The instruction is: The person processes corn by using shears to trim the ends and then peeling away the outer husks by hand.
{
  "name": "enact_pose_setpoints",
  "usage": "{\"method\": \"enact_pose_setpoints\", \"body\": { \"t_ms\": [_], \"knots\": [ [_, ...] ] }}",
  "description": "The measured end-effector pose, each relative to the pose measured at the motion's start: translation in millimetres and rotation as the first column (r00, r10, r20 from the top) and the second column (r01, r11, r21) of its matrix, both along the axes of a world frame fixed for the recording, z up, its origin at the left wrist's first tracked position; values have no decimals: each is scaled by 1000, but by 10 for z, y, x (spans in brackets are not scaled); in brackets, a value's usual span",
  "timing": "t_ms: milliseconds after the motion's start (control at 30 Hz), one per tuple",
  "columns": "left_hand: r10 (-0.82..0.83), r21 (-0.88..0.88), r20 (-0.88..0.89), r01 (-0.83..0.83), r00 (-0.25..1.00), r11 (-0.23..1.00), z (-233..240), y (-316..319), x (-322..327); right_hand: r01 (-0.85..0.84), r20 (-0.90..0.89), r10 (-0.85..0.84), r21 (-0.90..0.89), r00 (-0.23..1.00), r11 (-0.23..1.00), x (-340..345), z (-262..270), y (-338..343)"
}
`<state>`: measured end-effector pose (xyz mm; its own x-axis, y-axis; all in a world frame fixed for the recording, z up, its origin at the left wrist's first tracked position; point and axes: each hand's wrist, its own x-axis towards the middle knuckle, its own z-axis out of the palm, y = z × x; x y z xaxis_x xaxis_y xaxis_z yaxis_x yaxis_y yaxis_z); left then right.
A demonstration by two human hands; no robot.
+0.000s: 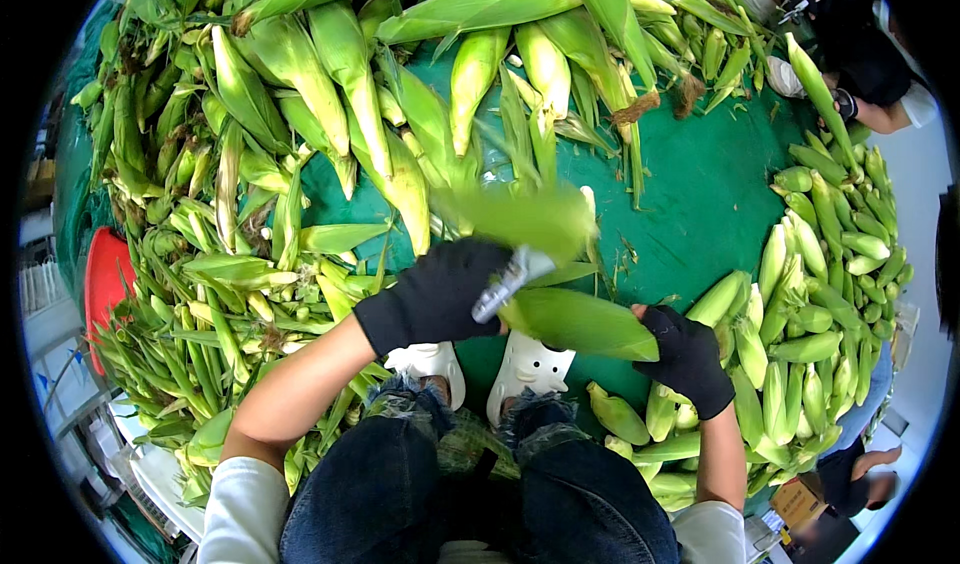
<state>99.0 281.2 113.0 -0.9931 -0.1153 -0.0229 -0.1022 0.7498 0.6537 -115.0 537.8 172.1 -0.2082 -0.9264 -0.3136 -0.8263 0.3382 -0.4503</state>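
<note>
My left hand point(446, 290), in a black glove, grips a silver metal hand tool point(514, 283); its working end is hard to make out. In the fingers of my right hand point(686, 361), gloved in black too, is one end of a green corn ear in its husk point(581, 324). The ear's other end lies close beside the tool and my left hand. Just above the tool, a green leafy husk piece point(525, 219) is blurred by motion. Both hands are over the green floor sheet point(697, 181), in front of my white shoes point(529, 369).
Unhusked corn point(480, 9) is heaped ahead. Husks and stalk scraps point(225, 294) pile up on the left, near a red tub point(109, 294). Corn ears point(802, 324) are stacked on the right. A co-worker's hand point(844, 103) holds corn at upper right; another person point(855, 478) is at lower right.
</note>
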Motion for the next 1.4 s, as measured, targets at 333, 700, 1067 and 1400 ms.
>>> {"method": "enact_pose_setpoints", "body": {
  "t_ms": [333,700,1067,1400],
  "knots": [
    [19,714,188,-149,982,684,-385,228,159,900,732,-550,-205,402,385,17,-965,-123],
    [161,436,327,-300,931,848,-259,464,75,879,920,-95,392,-381,273,764,-961,-921],
    [464,775,554,-632,691,14,-93,254,107,880,831,307,393,-464,268,218,-872,-685],
    [-233,672,606,-646,761,-362,-82,716,144,980,989,-97,91,-110,-179,295,-665,-726]
  ]
}}
